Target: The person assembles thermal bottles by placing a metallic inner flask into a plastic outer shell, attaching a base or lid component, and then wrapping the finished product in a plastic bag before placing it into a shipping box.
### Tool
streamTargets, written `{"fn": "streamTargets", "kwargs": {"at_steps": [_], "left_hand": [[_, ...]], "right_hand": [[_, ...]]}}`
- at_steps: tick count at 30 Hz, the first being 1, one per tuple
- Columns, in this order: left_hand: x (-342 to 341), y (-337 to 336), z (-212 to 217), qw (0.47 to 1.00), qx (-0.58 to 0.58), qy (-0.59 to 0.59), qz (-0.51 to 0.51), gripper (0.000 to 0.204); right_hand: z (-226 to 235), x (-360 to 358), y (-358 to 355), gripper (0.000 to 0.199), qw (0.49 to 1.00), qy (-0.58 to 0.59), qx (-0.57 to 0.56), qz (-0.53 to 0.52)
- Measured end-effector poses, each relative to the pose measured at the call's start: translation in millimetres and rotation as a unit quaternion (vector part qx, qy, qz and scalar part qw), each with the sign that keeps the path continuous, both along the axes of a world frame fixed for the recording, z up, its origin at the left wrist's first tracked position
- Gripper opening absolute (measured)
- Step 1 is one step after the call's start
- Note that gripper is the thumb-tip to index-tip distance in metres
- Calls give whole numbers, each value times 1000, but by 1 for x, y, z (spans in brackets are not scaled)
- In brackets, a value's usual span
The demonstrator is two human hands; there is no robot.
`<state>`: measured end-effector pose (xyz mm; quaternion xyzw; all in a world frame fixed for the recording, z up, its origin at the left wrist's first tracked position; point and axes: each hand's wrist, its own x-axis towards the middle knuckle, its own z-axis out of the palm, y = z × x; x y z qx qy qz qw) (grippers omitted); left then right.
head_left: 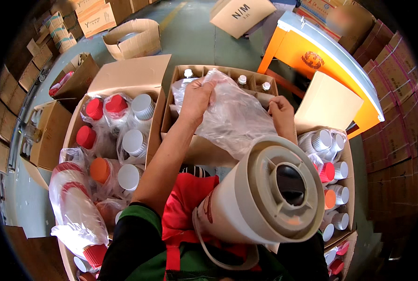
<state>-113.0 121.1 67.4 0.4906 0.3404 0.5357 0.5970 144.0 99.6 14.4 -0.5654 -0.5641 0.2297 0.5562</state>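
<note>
My left hand [198, 99] pinches the upper part of a clear plastic bag [239, 114], spread over an open divided carton [197, 149]. At the bag's right edge, the fingers of my right hand [281, 114] are closed on it. A large off-white thermos flask [246, 196] leans against my body below the right hand, its round ringed end facing up. Its pale handle loop [218, 262] hangs over my red and green apron. Neither hand touches the flask. White-capped tops, one a bottle cap [242, 79], show in the carton's compartments.
On the left, a carton [159, 110] holds bagged flasks with red, orange and white caps, and a wrapped flask [75, 201] on top. Another carton [351, 187] of capped flasks stands right. Beyond are an orange table [312, 54], a held-up box [239, 18] and stacked cartons [391, 107].
</note>
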Motion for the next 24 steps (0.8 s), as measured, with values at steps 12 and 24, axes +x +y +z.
{"fn": "streamTargets", "kwargs": {"at_steps": [12,24], "left_hand": [[11,-49,-13,981,85,168,-57,47],[-51,-59,-44,982,-131,-119,-62,14]], "right_hand": [[-11,-72,3,23,887,412,-72,197],[-52,-15,-26,17,981,-4,-150,126]]}}
